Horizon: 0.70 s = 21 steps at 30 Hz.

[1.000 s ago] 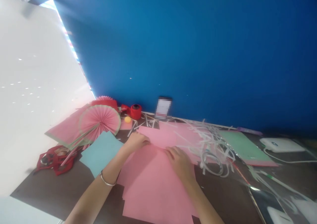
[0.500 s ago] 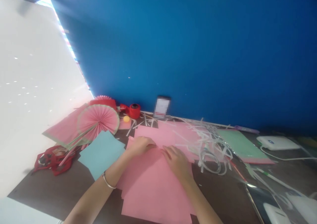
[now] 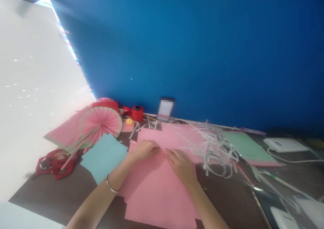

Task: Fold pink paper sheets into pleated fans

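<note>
A stack of pink paper sheets (image 3: 158, 192) lies on the dark table in front of me. My left hand (image 3: 143, 149), with a silver bangle on its wrist, presses its fingertips on the far edge of the top pink sheet. My right hand (image 3: 180, 163) rests flat on the same sheet, its fingertips almost meeting those of the left. Both hands pinch or press along the far edge; whether a fold is being held I cannot tell. A light blue sheet (image 3: 103, 156) lies just left of my left forearm.
A pink pleated paper fan (image 3: 101, 121) and red ribbon spool (image 3: 138, 113) sit at the back left, red scissors (image 3: 53, 162) further left. White paper strips (image 3: 215, 146) pile up at the right, beside a green sheet (image 3: 246, 148), white devices and cables. A blue wall stands behind.
My two hands have drawn closer together along the far edge of the pink sheet; the left slid right, the right slid left. The view shifted slightly.
</note>
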### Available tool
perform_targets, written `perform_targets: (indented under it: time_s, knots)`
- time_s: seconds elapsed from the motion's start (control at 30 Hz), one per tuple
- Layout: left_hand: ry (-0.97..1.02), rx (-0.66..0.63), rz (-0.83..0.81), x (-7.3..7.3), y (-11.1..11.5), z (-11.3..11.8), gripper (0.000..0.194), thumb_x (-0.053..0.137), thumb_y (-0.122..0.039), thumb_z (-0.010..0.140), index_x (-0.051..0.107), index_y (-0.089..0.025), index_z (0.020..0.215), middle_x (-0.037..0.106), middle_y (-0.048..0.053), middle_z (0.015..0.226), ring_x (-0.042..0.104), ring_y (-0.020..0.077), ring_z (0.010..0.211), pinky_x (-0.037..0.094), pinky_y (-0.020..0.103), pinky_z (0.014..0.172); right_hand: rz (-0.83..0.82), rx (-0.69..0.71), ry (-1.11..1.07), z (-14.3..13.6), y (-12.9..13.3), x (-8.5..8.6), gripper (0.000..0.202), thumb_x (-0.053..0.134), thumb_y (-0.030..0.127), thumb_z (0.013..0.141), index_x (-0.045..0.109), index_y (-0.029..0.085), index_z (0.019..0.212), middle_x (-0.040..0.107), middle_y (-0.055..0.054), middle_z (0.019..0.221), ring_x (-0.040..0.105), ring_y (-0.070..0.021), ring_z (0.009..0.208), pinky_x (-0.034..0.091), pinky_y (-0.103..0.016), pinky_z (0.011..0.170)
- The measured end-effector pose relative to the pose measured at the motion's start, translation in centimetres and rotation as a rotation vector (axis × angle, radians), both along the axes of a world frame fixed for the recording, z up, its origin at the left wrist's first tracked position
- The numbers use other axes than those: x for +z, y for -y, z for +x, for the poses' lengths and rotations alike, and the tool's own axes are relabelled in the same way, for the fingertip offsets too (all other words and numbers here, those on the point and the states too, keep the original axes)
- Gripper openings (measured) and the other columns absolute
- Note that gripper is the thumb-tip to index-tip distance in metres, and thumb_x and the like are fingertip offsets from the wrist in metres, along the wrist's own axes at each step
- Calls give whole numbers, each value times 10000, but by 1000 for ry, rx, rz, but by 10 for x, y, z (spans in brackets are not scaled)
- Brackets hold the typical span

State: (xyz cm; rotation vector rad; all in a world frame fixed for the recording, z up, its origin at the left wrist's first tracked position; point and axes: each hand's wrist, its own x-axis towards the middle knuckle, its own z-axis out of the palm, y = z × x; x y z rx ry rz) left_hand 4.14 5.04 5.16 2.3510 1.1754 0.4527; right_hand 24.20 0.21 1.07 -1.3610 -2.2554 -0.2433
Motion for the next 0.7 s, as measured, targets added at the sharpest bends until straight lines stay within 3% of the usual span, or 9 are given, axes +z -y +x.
perform_targets:
  time_s: [0.17,0.47,0.6,0.7]
  knots:
    - [101,-19,-28,8,6,1,231,453,-304,857,659,-201,846,667,23,860,597,155,778,426,242,719,-3,-3,2,-2,0,1,259,415,274,903,616,211,1053,658,-59,889,573,-187,816,403,-322,746]
    - [62,24,-14,26,20,0,235,424,-236,856,654,-220,904,664,33,947,578,186,909,408,271,811,-45,-21,-74,-4,1,8,271,384,297,915,640,208,925,661,-54,862,568,-180,793,384,-315,739]
    - [10,-44,-6,19,11,0,217,454,-200,828,666,-218,870,680,21,905,595,177,832,412,263,764,-65,-29,-91,-4,1,8,268,381,274,915,636,209,866,656,-44,833,555,-181,783,371,-307,727]
    - [-28,-26,4,10,1,-2,199,481,-224,819,679,-220,829,689,9,875,602,171,791,405,249,708,-69,-35,-61,-2,1,8,252,390,248,910,632,207,851,646,-44,809,543,-178,767,358,-301,721]
